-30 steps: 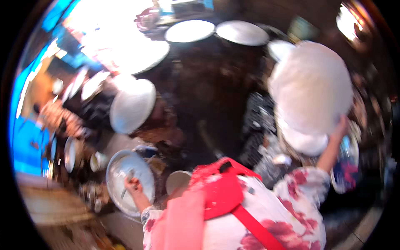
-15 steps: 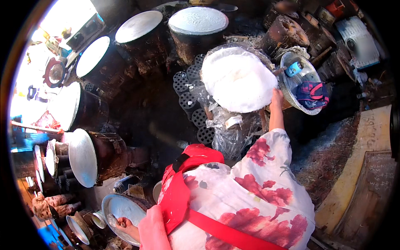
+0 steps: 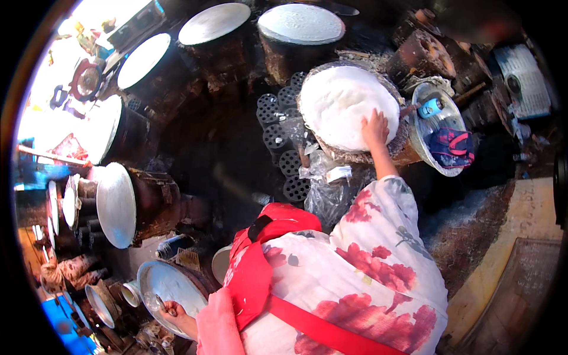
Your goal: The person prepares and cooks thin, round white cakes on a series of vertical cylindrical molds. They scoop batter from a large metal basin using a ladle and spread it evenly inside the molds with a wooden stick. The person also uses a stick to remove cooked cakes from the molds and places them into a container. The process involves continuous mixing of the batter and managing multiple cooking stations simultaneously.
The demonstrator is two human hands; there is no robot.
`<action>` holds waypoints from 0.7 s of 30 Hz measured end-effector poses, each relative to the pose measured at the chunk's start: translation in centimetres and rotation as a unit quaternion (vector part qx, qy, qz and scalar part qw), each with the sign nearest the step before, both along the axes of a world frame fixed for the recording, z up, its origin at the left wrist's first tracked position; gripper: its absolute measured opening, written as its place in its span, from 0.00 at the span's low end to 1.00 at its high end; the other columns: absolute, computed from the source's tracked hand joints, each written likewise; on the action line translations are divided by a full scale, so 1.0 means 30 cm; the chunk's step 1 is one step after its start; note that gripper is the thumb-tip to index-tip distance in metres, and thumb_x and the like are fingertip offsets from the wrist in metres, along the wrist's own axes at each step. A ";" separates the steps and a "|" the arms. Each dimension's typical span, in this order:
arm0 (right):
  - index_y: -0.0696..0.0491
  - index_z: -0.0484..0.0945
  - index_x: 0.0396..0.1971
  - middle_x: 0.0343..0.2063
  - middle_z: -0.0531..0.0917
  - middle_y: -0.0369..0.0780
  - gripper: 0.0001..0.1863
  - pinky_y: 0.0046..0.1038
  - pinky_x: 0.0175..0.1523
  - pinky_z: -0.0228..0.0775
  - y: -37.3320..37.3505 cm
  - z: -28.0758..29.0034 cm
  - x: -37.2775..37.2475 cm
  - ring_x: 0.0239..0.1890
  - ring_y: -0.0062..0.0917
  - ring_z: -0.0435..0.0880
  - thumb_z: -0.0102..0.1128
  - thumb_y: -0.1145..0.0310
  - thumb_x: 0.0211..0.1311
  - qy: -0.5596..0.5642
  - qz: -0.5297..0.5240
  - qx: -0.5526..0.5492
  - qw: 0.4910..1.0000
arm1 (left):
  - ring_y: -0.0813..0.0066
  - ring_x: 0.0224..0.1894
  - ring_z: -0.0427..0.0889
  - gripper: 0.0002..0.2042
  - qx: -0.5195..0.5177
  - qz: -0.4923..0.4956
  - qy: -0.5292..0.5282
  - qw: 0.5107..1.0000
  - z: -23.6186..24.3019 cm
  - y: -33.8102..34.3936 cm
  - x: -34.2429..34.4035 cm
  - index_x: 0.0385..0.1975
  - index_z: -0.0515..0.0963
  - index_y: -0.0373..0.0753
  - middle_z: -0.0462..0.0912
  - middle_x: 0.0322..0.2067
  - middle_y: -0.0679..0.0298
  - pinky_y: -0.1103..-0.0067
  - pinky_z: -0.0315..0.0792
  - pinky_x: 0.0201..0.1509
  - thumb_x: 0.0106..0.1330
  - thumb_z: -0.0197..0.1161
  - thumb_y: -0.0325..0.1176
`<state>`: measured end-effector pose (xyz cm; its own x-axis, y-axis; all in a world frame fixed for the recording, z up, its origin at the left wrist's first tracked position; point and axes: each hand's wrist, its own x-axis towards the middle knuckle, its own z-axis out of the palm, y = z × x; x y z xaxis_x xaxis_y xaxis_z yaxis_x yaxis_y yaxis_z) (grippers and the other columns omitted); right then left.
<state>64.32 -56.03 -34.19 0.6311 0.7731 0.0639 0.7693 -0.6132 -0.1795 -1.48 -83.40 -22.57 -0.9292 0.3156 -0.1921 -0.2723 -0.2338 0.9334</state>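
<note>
9 o'clock: pale-topped drum point(image 3: 116, 205) | 7 o'clock: shiny tool point(image 3: 155, 303) over basin point(image 3: 170, 285), grasped in left hand point(image 3: 175, 312) | 1 o'clock: round white disc point(image 3: 337, 106) | 2 o'clock: right hand point(image 3: 376, 129) laid on disc, fingers spread, grasping nothing | 2 to 3 o'clock: tub point(image 3: 442, 122), blue can point(image 3: 431, 108) and bag point(image 3: 447, 147) inside

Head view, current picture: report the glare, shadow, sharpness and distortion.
In the head view, glare bleaches the upper left, while the floor mid-picture sinks into dark shadow; in that same view, the right hand on the round white mass shows clearly, and the pale board at the right bends with the fisheye.
</note>
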 end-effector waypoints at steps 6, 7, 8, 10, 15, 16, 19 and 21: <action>0.45 0.65 0.59 0.62 0.61 0.43 0.31 0.45 0.66 0.46 0.004 -0.109 -0.091 0.66 0.38 0.55 0.56 0.49 0.56 -0.056 0.024 -0.001 0.998 | 0.84 0.10 0.54 0.11 0.157 0.052 -0.221 0.961 -0.297 -0.192 -0.416 0.20 0.64 0.38 0.56 0.11 0.73 0.86 0.55 0.12 0.65 0.50 0.32; 0.44 0.66 0.58 0.61 0.63 0.42 0.30 0.43 0.66 0.45 -0.006 -0.144 -0.040 0.65 0.37 0.57 0.57 0.49 0.55 -0.066 0.041 0.026 0.997 | 0.84 0.10 0.55 0.12 0.150 0.030 -0.235 0.960 -0.332 -0.192 -0.427 0.19 0.64 0.39 0.57 0.11 0.72 0.87 0.55 0.12 0.64 0.51 0.33; 0.44 0.66 0.58 0.61 0.63 0.42 0.30 0.43 0.66 0.46 -0.006 -0.126 -0.052 0.64 0.37 0.57 0.56 0.49 0.56 -0.072 0.029 0.005 0.997 | 0.84 0.10 0.56 0.12 0.142 0.013 -0.241 0.960 -0.335 -0.207 -0.446 0.19 0.64 0.39 0.57 0.11 0.72 0.87 0.55 0.11 0.64 0.53 0.34; 0.46 0.62 0.61 0.63 0.59 0.44 0.33 0.44 0.65 0.49 -0.001 -0.085 -0.066 0.66 0.40 0.55 0.54 0.49 0.57 -0.069 0.010 -0.050 0.996 | 0.84 0.10 0.57 0.11 0.155 0.015 -0.241 0.958 -0.363 -0.233 -0.443 0.21 0.66 0.40 0.59 0.11 0.72 0.86 0.56 0.11 0.63 0.54 0.35; 0.57 0.61 0.60 0.60 0.62 0.51 0.33 0.40 0.65 0.51 0.180 -0.123 -0.216 0.63 0.43 0.59 0.54 0.54 0.59 -0.085 0.143 0.036 0.985 | 0.81 0.11 0.66 0.06 0.079 0.089 -0.199 0.973 -0.339 -0.238 -0.302 0.26 0.69 0.44 0.70 0.14 0.70 0.84 0.62 0.10 0.63 0.55 0.35; 0.59 0.62 0.59 0.59 0.64 0.52 0.33 0.38 0.66 0.51 0.243 -0.165 -0.239 0.63 0.43 0.61 0.54 0.55 0.59 -0.057 0.215 0.090 0.971 | 0.81 0.10 0.67 0.06 0.062 0.089 -0.197 0.974 -0.343 -0.238 -0.274 0.26 0.69 0.44 0.70 0.14 0.70 0.84 0.63 0.10 0.62 0.56 0.35; 0.60 0.76 0.42 0.43 0.78 0.51 0.20 0.36 0.53 0.67 0.138 0.192 -0.987 0.47 0.42 0.76 0.53 0.59 0.59 0.214 0.537 0.118 0.808 | 0.78 0.10 0.69 0.05 0.031 0.100 -0.161 0.981 -0.309 -0.268 -0.195 0.27 0.70 0.43 0.72 0.15 0.68 0.81 0.65 0.09 0.62 0.55 0.35; 0.58 0.76 0.45 0.45 0.78 0.48 0.23 0.34 0.51 0.69 -0.005 0.324 -1.371 0.46 0.39 0.78 0.54 0.55 0.58 0.314 0.633 -0.042 0.707 | 0.78 0.10 0.70 0.06 0.012 0.108 -0.167 0.980 -0.371 -0.286 -0.160 0.28 0.70 0.42 0.71 0.15 0.67 0.82 0.66 0.08 0.61 0.56 0.35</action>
<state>23.20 -56.20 -24.48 -0.6848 0.7287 -0.0008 0.4963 0.4656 -0.7327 -6.29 -91.98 -33.69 -0.8618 0.1260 -0.4914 -0.5028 -0.3404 0.7945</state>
